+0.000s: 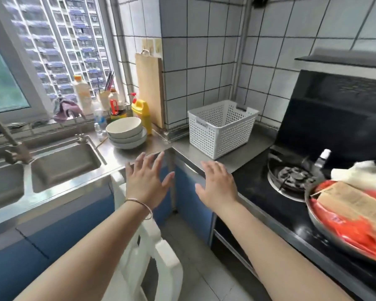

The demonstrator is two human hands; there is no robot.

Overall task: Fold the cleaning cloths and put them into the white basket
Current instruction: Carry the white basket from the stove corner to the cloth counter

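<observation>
The white perforated basket (220, 129) stands in the corner of the steel counter, against the tiled wall, and looks empty from here. A crumpled purple-pink cloth (66, 109) hangs by the window sill at the far left, behind the sink tap. A white cloth (365, 173) lies at the right edge, beyond the pan. My left hand (147, 181) and my right hand (218, 185) hover palm down with fingers spread over the counter's inner corner, in front of the basket. Neither holds anything.
A steel double sink (63, 164) lies to the left. Stacked bowls (126, 132), a yellow detergent bottle (142, 115) and a wooden cutting board (150, 88) stand left of the basket. A gas burner (291, 177) and a pan with red packaging (354, 222) are on the right. A white plastic chair (148, 246) stands below my arms.
</observation>
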